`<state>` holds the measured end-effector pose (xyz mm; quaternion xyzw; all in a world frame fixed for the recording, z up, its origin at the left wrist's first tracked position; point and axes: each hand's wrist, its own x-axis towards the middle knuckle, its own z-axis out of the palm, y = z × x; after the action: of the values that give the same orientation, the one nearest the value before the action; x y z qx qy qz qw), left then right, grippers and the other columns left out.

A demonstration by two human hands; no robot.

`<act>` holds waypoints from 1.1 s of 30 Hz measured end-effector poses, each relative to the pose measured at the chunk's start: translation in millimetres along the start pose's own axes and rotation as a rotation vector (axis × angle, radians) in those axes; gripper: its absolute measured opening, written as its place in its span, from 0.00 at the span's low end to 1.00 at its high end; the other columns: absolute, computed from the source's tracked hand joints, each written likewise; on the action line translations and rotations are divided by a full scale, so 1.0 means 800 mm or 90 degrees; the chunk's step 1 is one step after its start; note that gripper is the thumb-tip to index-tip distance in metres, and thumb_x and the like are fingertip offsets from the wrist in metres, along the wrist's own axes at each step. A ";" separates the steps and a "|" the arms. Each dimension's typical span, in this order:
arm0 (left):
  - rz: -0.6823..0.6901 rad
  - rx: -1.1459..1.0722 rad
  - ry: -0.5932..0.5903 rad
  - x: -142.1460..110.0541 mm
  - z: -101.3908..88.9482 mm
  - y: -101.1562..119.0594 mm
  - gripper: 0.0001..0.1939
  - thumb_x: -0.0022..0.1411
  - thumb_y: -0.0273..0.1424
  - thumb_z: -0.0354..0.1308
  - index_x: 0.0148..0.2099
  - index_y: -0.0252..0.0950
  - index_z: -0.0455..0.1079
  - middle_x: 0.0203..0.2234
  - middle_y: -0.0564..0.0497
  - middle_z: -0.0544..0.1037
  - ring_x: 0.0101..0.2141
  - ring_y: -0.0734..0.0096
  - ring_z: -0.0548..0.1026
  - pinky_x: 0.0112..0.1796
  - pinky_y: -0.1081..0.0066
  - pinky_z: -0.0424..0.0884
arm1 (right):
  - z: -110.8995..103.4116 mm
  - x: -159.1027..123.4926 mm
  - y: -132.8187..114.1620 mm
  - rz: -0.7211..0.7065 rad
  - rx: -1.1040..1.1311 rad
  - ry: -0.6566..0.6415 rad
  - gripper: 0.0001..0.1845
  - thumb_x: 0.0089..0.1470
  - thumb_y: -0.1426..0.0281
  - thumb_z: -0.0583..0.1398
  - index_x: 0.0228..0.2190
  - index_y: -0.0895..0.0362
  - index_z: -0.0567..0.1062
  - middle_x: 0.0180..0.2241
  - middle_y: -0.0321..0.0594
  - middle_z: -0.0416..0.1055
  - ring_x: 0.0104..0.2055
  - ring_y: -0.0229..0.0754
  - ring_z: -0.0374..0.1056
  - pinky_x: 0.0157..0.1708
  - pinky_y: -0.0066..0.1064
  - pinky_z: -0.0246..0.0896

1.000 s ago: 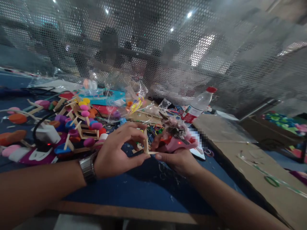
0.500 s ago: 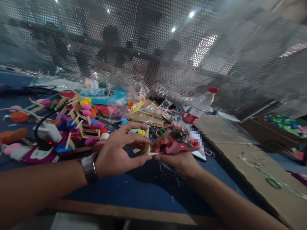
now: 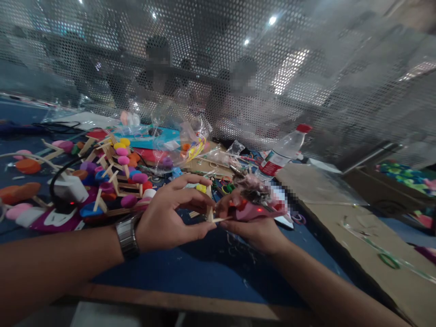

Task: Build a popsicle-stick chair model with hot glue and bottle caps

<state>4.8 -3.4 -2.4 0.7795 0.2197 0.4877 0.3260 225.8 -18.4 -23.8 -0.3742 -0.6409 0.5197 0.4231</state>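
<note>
Near the middle of the blue table, my left hand [image 3: 170, 213] pinches a small L-shaped piece of light wooden sticks [image 3: 209, 204] between thumb and fingers. My right hand [image 3: 254, 231] meets it from the right, its thumb and fingertips closed on a thin wooden stick [image 3: 223, 219] that reaches the foot of the upright piece. Just above my right hand is a pink tool [image 3: 250, 211] with a small red light, covered in greyish residue and plastic-like scraps; whether the palm also bears it is hidden. A metal watch sits on my left wrist.
Colourful round-topped wooden stick pieces [image 3: 117, 181] pile up at left, beside a white plug adapter [image 3: 70, 190]. A red-capped bottle [image 3: 284, 152] leans at the back right. Cardboard [image 3: 340, 231] lies at right. Behind stands a perforated metal screen [image 3: 204, 68], with people visible through it.
Both hands keep their grip with almost no movement. The pink tool shifts very slightly right, and the fingertips part a little at the wooden joint.
</note>
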 end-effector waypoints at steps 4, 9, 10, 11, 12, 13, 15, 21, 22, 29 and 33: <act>0.029 0.042 -0.001 0.001 -0.001 -0.001 0.13 0.51 0.25 0.70 0.41 0.35 0.78 0.49 0.40 0.77 0.49 0.56 0.79 0.40 0.64 0.83 | 0.001 0.000 -0.002 0.005 0.000 -0.001 0.11 0.49 0.60 0.69 0.30 0.49 0.75 0.31 0.38 0.73 0.36 0.46 0.68 0.41 0.41 0.64; 0.061 0.098 0.000 0.002 -0.002 -0.003 0.10 0.51 0.26 0.70 0.39 0.36 0.81 0.49 0.40 0.78 0.51 0.54 0.78 0.48 0.56 0.79 | 0.002 0.001 -0.005 -0.011 -0.008 0.000 0.11 0.49 0.60 0.69 0.30 0.51 0.74 0.30 0.36 0.73 0.35 0.43 0.69 0.39 0.38 0.66; 0.051 0.094 0.000 0.002 -0.002 -0.004 0.10 0.51 0.26 0.70 0.39 0.37 0.81 0.49 0.41 0.78 0.50 0.54 0.78 0.47 0.57 0.80 | 0.002 0.001 -0.005 -0.015 -0.010 0.002 0.12 0.49 0.60 0.70 0.30 0.51 0.74 0.30 0.36 0.73 0.35 0.43 0.68 0.38 0.37 0.65; 0.041 0.089 0.002 0.001 -0.002 -0.004 0.11 0.51 0.26 0.71 0.39 0.37 0.81 0.49 0.42 0.78 0.50 0.54 0.78 0.45 0.59 0.81 | 0.001 0.001 -0.005 -0.016 -0.011 0.003 0.12 0.49 0.60 0.69 0.30 0.51 0.74 0.30 0.36 0.72 0.35 0.43 0.68 0.38 0.37 0.65; 0.032 0.084 0.003 0.001 -0.001 -0.004 0.11 0.51 0.26 0.71 0.39 0.38 0.81 0.49 0.42 0.77 0.49 0.55 0.78 0.44 0.60 0.81 | 0.001 0.001 -0.004 -0.014 -0.012 0.001 0.12 0.49 0.60 0.69 0.30 0.51 0.74 0.30 0.36 0.72 0.35 0.43 0.67 0.38 0.37 0.65; 0.025 0.080 0.004 0.001 -0.001 -0.004 0.11 0.51 0.26 0.71 0.39 0.38 0.81 0.49 0.42 0.77 0.49 0.55 0.79 0.43 0.61 0.82 | 0.000 0.000 -0.003 -0.014 -0.011 0.000 0.11 0.49 0.60 0.69 0.30 0.51 0.74 0.30 0.36 0.72 0.35 0.42 0.67 0.38 0.36 0.65; 0.018 0.075 0.003 0.000 -0.001 -0.005 0.11 0.50 0.26 0.71 0.39 0.38 0.81 0.49 0.42 0.77 0.49 0.55 0.79 0.42 0.63 0.82 | -0.002 0.000 -0.001 -0.016 -0.010 -0.004 0.11 0.50 0.61 0.69 0.31 0.51 0.74 0.31 0.36 0.71 0.35 0.42 0.66 0.38 0.36 0.64; 0.003 0.051 -0.005 0.000 -0.001 -0.004 0.11 0.51 0.25 0.71 0.39 0.35 0.81 0.50 0.41 0.76 0.46 0.58 0.80 0.39 0.66 0.83 | -0.003 -0.001 0.000 -0.006 -0.021 -0.018 0.11 0.51 0.60 0.68 0.31 0.51 0.74 0.31 0.36 0.71 0.34 0.42 0.65 0.38 0.37 0.63; 0.003 0.048 -0.005 0.000 -0.001 -0.003 0.11 0.51 0.25 0.71 0.39 0.35 0.81 0.50 0.41 0.76 0.46 0.58 0.80 0.39 0.66 0.83 | -0.003 -0.001 -0.001 -0.008 -0.022 -0.016 0.11 0.51 0.60 0.68 0.31 0.51 0.74 0.30 0.36 0.71 0.34 0.42 0.65 0.37 0.37 0.63; 0.012 0.046 0.001 0.000 0.000 -0.003 0.11 0.50 0.25 0.71 0.39 0.36 0.80 0.49 0.42 0.76 0.46 0.58 0.80 0.39 0.65 0.83 | 0.005 0.002 -0.012 -0.023 0.000 0.014 0.14 0.47 0.61 0.70 0.28 0.51 0.71 0.28 0.35 0.71 0.33 0.42 0.68 0.36 0.37 0.65; 0.008 0.042 0.003 0.000 0.000 -0.003 0.11 0.51 0.25 0.71 0.39 0.37 0.80 0.50 0.42 0.75 0.46 0.59 0.80 0.40 0.66 0.83 | 0.005 0.002 -0.011 -0.018 0.004 0.021 0.12 0.47 0.62 0.70 0.28 0.50 0.72 0.29 0.36 0.72 0.33 0.44 0.68 0.36 0.38 0.65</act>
<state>4.7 -1.9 -4.0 0.7902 0.2311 0.4839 0.2967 221.2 -20.1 -15.4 -0.3725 -0.6377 0.5092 0.4420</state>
